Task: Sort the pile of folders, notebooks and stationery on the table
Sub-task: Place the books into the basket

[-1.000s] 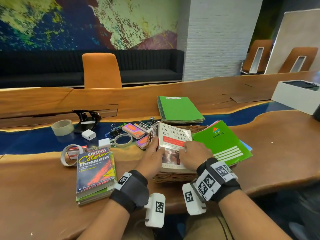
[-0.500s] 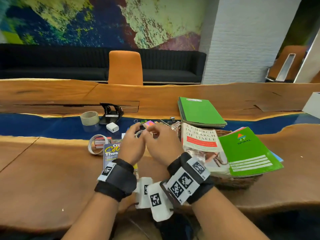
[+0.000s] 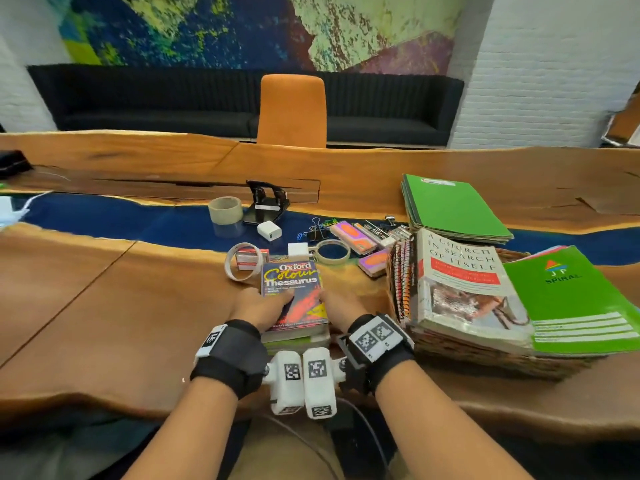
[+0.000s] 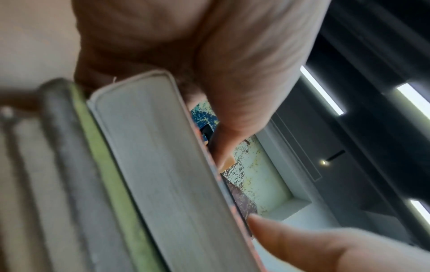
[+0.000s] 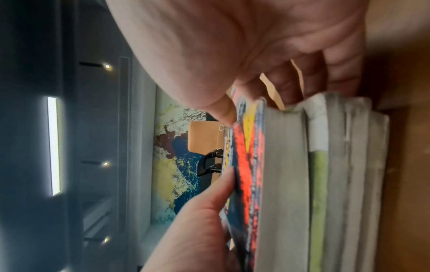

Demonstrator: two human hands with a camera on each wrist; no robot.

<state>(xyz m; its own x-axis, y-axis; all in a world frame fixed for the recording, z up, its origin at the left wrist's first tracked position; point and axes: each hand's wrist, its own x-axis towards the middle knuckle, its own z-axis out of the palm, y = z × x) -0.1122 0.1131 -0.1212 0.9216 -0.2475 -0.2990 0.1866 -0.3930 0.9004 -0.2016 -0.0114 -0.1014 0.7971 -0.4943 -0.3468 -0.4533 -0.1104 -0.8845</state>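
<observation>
hands (image 3: 258, 308) (image 3: 337, 308) grip thesaurus (image 3: 294, 292) near table edge (image 3: 104, 396).

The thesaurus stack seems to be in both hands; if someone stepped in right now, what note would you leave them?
Left hand: grip on the near-left edge of the Oxford thesaurus, thumb on the cover.
Right hand: grip on its right edge.
The thesaurus tops a small stack of books on the table.
Done: green folders stacked behind; books and a green spiral notebook on the wicker basket.
Left: tape rolls, clips and erasers lie loose behind the thesaurus.
</observation>
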